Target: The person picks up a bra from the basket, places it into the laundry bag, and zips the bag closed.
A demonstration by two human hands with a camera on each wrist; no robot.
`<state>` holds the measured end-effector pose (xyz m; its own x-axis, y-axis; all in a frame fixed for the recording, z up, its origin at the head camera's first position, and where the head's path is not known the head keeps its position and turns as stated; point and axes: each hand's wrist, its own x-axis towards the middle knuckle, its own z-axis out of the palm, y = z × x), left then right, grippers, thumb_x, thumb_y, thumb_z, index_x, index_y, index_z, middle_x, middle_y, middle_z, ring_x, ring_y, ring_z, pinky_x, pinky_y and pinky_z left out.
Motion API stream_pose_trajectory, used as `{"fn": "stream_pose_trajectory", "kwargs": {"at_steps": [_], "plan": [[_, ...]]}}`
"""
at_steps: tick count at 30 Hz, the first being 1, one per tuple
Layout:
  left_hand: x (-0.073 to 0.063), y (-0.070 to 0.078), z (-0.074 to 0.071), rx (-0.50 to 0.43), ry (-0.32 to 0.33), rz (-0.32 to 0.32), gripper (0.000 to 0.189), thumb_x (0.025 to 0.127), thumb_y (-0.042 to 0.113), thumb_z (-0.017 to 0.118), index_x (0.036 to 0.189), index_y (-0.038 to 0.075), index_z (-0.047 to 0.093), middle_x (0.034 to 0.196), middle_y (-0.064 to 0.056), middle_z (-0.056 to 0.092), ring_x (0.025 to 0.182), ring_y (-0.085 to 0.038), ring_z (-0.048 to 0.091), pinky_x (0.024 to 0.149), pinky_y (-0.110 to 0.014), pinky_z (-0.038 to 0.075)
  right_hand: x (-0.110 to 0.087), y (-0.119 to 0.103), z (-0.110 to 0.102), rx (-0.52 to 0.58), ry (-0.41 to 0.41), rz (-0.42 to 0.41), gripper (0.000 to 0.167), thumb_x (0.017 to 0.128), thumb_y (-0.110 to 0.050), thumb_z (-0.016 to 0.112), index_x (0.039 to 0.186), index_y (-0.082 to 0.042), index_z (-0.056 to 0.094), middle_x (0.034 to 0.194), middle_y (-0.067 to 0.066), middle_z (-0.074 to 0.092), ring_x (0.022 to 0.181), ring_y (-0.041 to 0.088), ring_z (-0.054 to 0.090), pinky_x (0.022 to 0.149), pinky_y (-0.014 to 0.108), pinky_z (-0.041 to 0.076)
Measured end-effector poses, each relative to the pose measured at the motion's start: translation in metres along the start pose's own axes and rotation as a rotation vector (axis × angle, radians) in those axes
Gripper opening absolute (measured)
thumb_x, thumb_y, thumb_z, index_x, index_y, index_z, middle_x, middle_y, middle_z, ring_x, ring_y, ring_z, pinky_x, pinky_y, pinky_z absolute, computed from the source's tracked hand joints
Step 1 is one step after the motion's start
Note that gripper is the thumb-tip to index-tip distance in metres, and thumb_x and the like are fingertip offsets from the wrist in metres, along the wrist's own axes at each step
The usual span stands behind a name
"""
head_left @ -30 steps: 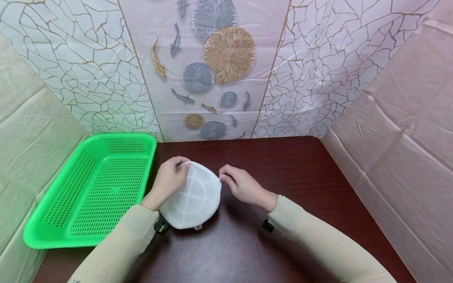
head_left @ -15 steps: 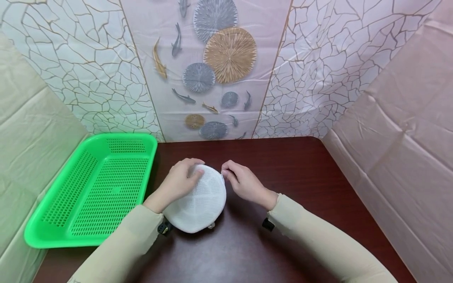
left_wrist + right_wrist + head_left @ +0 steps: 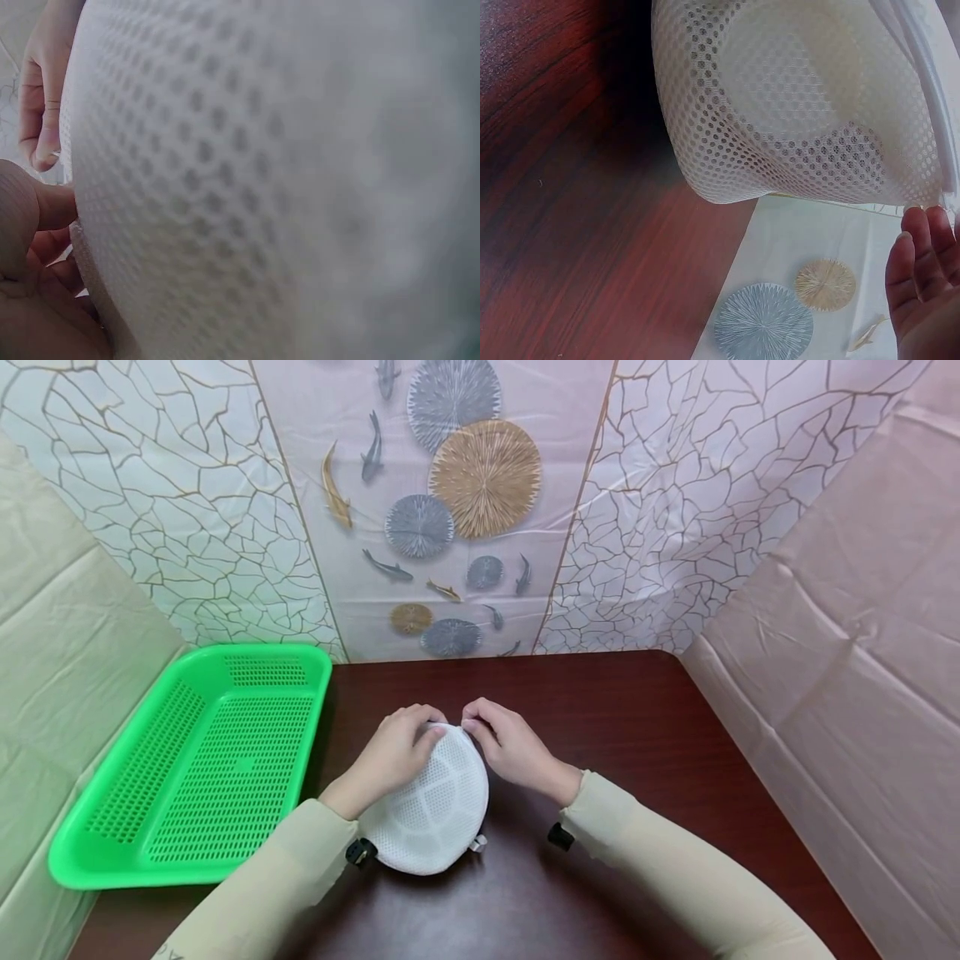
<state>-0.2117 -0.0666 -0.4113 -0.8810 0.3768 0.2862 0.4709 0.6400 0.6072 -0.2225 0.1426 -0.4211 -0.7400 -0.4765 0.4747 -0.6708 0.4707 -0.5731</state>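
Observation:
A white mesh laundry bag [image 3: 431, 810], rounded and stiff, is held up tilted over the table between the hands. My left hand [image 3: 393, 747] grips its upper left rim, thumb on the mesh face and fingers behind. At the top of the rim, my right hand [image 3: 513, 747] pinches the bag's edge at the zipper [image 3: 922, 82]; whether it holds the zipper's pull is too small to tell. A pale rounded shape [image 3: 791, 71] shows through the mesh in the right wrist view. A small white tab [image 3: 478, 842] sticks out at the bag's lower right.
A green perforated plastic basket [image 3: 318, 693] stands at the left of the dark red-brown table [image 3: 637, 735]. Behind the table hangs a patterned cloth [image 3: 480, 602], with beige cloth walls [image 3: 847, 635] at the sides. A black wrist camera [image 3: 560, 836] sits on the right wrist.
The bag has turned and shifted right, its lower tab swinging from the bottom to the lower right. My left hand has moved right along the rim, closer to my right hand.

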Motion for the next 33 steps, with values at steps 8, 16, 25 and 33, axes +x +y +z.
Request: {"fn": "stream_pose_trajectory", "kwargs": {"at_steps": [8, 16, 25, 33], "plan": [[0.001, -0.008, -0.002, -0.024, 0.018, -0.042, 0.009, 0.096, 0.018, 0.061, 0.101, 0.012, 0.064, 0.1, -0.002, 0.062, 0.093, -0.021, 0.056, 0.086, -0.039, 0.046, -0.004, 0.003, -0.001, 0.004, -0.013, -0.005, 0.006, 0.1, -0.014, 0.053, 0.096, -0.015, 0.057, 0.086, -0.002, 0.055, 0.077, 0.008, 0.052, 0.071, 0.027, 0.045], [-0.001, -0.013, -0.003, -0.024, 0.069, -0.044, 0.01, 0.095, 0.016, 0.061, 0.102, 0.009, 0.065, 0.1, -0.006, 0.064, 0.092, -0.023, 0.058, 0.085, -0.042, 0.047, -0.007, 0.006, -0.001, 0.036, -0.008, -0.01, 0.006, 0.099, -0.011, 0.054, 0.094, -0.012, 0.058, 0.081, -0.006, 0.055, 0.074, 0.007, 0.054, 0.067, 0.027, 0.047], [-0.001, -0.015, -0.006, -0.033, 0.095, -0.082, 0.01, 0.096, 0.017, 0.06, 0.102, 0.01, 0.063, 0.101, -0.006, 0.063, 0.092, -0.023, 0.058, 0.085, -0.042, 0.048, -0.009, 0.007, -0.002, 0.043, -0.011, 0.006, 0.007, 0.099, -0.011, 0.054, 0.093, -0.014, 0.055, 0.08, -0.007, 0.056, 0.074, 0.018, 0.061, 0.067, 0.026, 0.048], [-0.001, -0.026, -0.012, -0.055, 0.128, -0.162, 0.014, 0.098, 0.02, 0.057, 0.105, 0.009, 0.062, 0.102, -0.009, 0.062, 0.091, -0.025, 0.056, 0.085, -0.042, 0.048, -0.012, 0.008, -0.003, 0.09, -0.038, 0.032, 0.009, 0.1, -0.009, 0.052, 0.093, -0.013, 0.054, 0.082, 0.004, 0.062, 0.075, 0.017, 0.063, 0.069, 0.025, 0.05]]}}
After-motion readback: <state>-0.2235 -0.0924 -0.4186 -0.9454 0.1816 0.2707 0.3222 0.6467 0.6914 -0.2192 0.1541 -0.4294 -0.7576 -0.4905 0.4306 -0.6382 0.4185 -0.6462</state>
